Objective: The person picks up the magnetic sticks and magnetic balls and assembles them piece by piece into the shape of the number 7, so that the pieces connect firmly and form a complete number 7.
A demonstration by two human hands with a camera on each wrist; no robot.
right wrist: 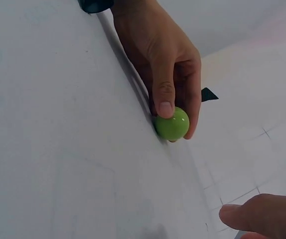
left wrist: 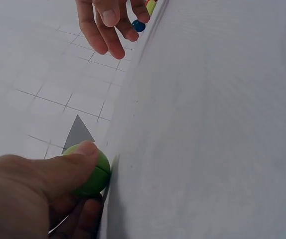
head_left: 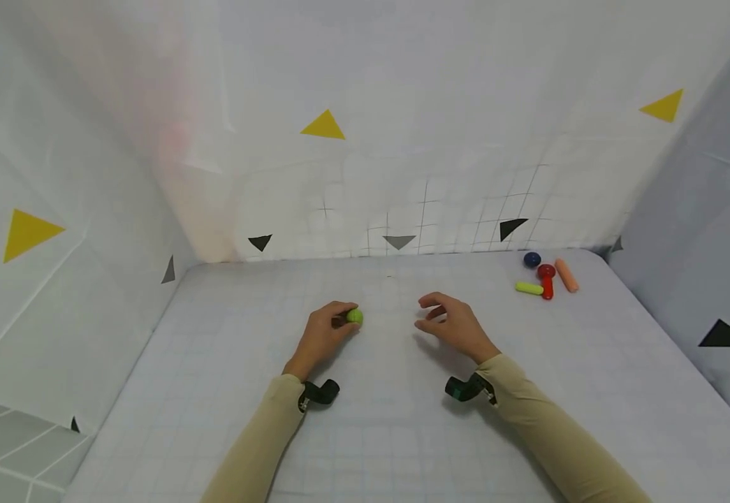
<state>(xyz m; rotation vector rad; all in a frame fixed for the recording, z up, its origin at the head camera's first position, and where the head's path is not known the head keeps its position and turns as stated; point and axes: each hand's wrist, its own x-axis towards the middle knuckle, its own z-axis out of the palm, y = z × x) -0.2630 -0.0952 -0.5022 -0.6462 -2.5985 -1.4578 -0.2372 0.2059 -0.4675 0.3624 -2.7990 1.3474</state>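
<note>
My left hand (head_left: 323, 334) pinches a glossy green ball (head_left: 355, 316) between thumb and fingers near the middle of the table (head_left: 377, 433); my right hand (head_left: 460, 330) is empty, fingers loosely curved. Ball looks light, stiff, probably slippery; best held across opposite sides.

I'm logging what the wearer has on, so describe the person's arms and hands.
Long, plain tan sleeves, left and right, reach about to the wrists. A dark, angular device sits at each wrist, left and right; the right one shows some green. No cables are visible. The hands, left and right, wear no gloves.
</note>
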